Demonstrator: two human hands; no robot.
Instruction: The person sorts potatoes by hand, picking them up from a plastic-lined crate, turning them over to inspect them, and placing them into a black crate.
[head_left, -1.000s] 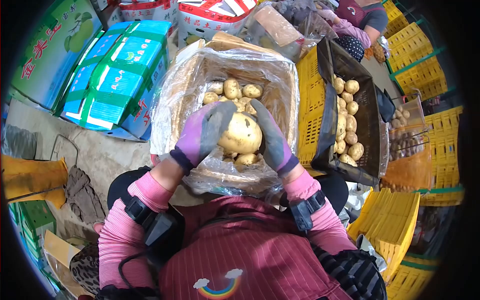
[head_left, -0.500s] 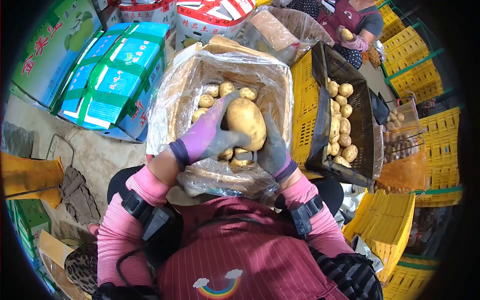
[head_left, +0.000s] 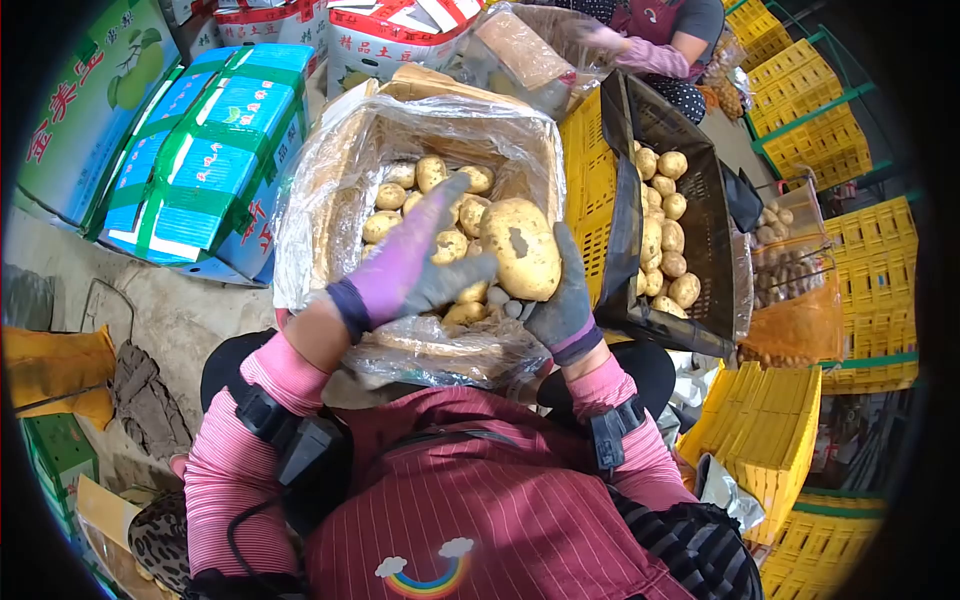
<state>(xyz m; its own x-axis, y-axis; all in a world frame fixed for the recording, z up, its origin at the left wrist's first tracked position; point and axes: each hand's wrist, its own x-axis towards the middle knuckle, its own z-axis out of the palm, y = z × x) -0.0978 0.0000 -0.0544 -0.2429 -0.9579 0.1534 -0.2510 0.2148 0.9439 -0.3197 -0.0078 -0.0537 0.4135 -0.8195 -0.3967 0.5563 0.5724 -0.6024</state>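
A large potato (head_left: 522, 262) with a dark patch on its skin rests in my right hand (head_left: 562, 305), whose gloved fingers wrap its right side and underside. My left hand (head_left: 412, 268), in a purple and grey glove, has its fingers spread, the thumb tip close to the potato's left side. Both hands are above a cardboard box (head_left: 338, 190) lined with clear plastic film (head_left: 545, 150). Inside the box lie several smaller potatoes (head_left: 432, 172), partly hidden under my left hand.
To the right, a crate with a black liner (head_left: 715, 230) holds potatoes (head_left: 672, 235). Blue taped cartons (head_left: 215, 150) stand on the left. Stacked yellow crates (head_left: 760, 420) are at the lower right. Another person's sleeved arm (head_left: 655, 58) reaches over a plastic-lined container at the back.
The potato has turned, showing a dark patch, and has shifted right in my right hand. My left hand has come away from it. The other person's arm has moved left.
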